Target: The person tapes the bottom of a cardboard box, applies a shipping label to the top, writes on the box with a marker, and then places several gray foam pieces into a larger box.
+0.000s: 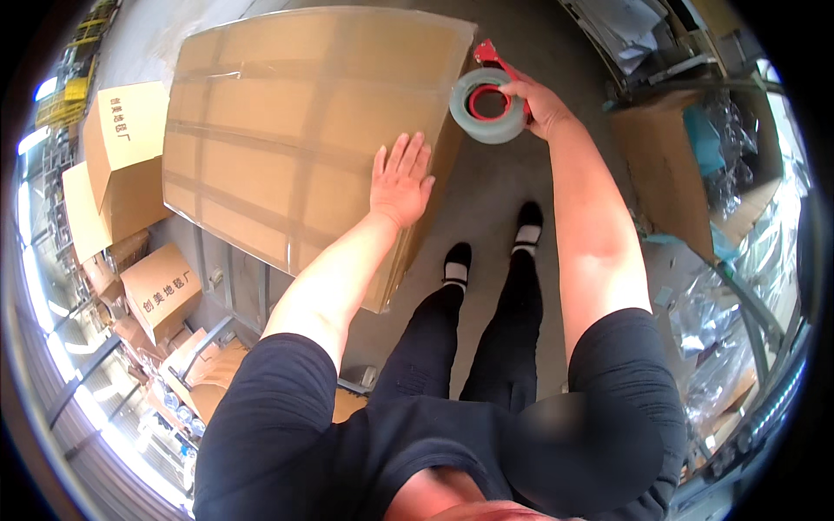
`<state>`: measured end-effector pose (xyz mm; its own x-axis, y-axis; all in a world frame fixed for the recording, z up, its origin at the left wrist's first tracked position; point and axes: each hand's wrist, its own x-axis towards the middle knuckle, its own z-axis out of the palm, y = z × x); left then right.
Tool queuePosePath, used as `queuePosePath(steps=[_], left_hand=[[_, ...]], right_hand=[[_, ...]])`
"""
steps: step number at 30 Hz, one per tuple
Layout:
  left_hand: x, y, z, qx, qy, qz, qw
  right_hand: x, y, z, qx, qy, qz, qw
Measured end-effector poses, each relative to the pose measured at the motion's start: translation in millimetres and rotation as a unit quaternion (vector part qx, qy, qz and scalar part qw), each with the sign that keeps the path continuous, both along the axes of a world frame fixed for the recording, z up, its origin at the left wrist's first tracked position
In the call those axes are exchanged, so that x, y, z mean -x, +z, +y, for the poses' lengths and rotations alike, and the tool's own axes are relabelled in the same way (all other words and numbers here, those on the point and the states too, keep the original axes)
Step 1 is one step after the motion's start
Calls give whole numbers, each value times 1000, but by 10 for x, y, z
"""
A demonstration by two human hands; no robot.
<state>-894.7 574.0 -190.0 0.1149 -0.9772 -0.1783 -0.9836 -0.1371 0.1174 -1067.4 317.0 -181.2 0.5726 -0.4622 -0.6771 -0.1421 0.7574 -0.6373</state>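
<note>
A large flat cardboard box (287,148) fills the upper left of the head view, with bands of clear tape running across its top. My left hand (402,184) lies flat on the box near its right edge, fingers stretched out. To the right of the box, my right hand (540,106) grips a red tape dispenser (488,54) loaded with a wide roll of clear tape (476,122). The dispenser is beside the box's upper right corner; whether any tape runs from it to the box I cannot tell.
Open cardboard boxes (130,165) stand left of the large box, with another carton (161,291) lower down among metal rails. At right, an open cardboard box (665,165) holds plastic wrap, and crumpled clear film (721,321) hangs by a metal frame. My feet stand on grey floor (495,195).
</note>
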Motion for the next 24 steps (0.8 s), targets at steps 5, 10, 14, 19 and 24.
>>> queuePosePath(steps=[5,10,14,19,24], left_hand=[[29,-127,43,28,-7,-5,1000],[22,-188,110,23,-8,-41,999],[-5,-271,99,61,-21,-52,997],[-29,-306,94,71,-22,-76,994],[10,-334,85,74,-34,-70,994]], right_hand=[[371,-595,958,10,-52,-18,998],[910,-491,2680,21,9,-4,1000],[1270,-597,4113,-12,45,10,999],[1221,-373,5321,-96,37,-23,994],[615,-354,6190,-73,8,0,997]])
